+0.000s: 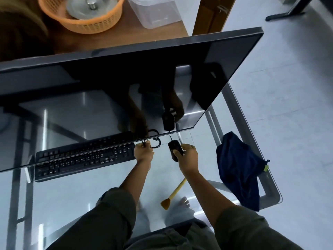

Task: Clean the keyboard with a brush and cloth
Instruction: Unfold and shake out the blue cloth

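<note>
Right now my right hand [189, 154] is wrapped around the black mouse [173, 150], fingers curled over its far side and thumb on its back. My left hand [144, 153] pinches the looped black cable [156, 143] just under the lower edge of the monitor [126, 87]. Both hands are gripping something, and neither is a cleaning tool. As I read it, I'm clearing the mouse and its lead out of the way before I start.

The black keyboard [84, 161] lies on the glass desk [81, 199] to the left of my left hand, its far rows half hidden beneath the tilted screen. The yellow-handled brush [173, 195] lies on the glass under my right forearm, bristles toward me. The dark blue cloth [237, 170] is heaped at the desk's right corner, spilling over the rim.

What worries me:
- The cable runs up behind the monitor's edge, where I can't see its path. A sharp pull could snag it there, or drag the keyboard if the lead is tangled with it.
- The mouse is a hard thing above glass, so a loose grip means a knock on the pane.
- Drawing my right arm back carelessly could sweep the brush toward the front edge.
- The cloth, already overhanging, may slide off if nudged.
</note>
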Motion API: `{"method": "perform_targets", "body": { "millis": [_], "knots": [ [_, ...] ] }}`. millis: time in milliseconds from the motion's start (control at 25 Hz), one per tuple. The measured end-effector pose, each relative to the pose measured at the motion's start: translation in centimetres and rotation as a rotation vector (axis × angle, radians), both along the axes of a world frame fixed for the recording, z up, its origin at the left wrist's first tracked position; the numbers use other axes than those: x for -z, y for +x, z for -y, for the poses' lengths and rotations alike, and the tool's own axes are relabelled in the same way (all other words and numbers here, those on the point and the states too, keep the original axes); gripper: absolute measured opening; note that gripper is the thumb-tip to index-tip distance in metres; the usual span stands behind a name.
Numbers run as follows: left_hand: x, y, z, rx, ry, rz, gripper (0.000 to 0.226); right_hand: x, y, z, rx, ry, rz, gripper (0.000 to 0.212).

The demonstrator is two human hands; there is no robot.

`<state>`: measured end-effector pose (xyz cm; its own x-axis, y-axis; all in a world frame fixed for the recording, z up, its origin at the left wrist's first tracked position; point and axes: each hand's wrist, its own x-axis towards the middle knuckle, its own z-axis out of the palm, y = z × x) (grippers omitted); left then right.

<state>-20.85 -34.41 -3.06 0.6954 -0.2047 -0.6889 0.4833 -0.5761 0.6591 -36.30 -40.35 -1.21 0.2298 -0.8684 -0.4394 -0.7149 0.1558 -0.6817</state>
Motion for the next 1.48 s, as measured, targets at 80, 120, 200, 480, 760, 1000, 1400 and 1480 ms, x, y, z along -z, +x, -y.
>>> {"method": "perform_targets", "body": {
  "millis": [80,120,200,480,760,1000,1400,1480],
  "knots": [
    [0.4,0.2,0.4,-0.072,0.009,0.012,0.027,-0.2,1.6,0.7,0.011,-0.011,0.019,0.038],
    [0.7,0.2,0.5,-0.102,0.011,0.004,0.031,-0.3,2.3,1.0,0.02,-0.013,0.029,0.038],
    [1.3,0.1,0.6,-0.121,0.015,-0.011,0.04,-0.2,3.3,1.4,0.034,-0.006,0.054,0.038],
    [-2.1,-3.9,-0.6,0.049,0.124,0.172,0.062,-0.4,-1.2,1.1,0.085,-0.086,0.19,0.018],
    [-3.0,-15.0,0.7,0.516,-0.05,0.246,0.016,-0.6,-16.8,2.5,0.479,-0.124,0.055,0.01],
    [-1.8,-20.3,7.3,0.905,-0.084,0.286,0.017,-0.3,-25.1,4.6,0.575,-0.129,-0.081,0.044],
    [-1.3,-23.1,19.9,1.139,0.075,0.296,0.066,-0.1,-26.6,10.5,0.347,0.024,-0.069,0.046],
    [-1.3,-22.7,19.9,1.143,0.05,0.223,0.045,-0.8,-26.7,10.5,0.319,-0.028,-0.074,0.017]
  ]
}}
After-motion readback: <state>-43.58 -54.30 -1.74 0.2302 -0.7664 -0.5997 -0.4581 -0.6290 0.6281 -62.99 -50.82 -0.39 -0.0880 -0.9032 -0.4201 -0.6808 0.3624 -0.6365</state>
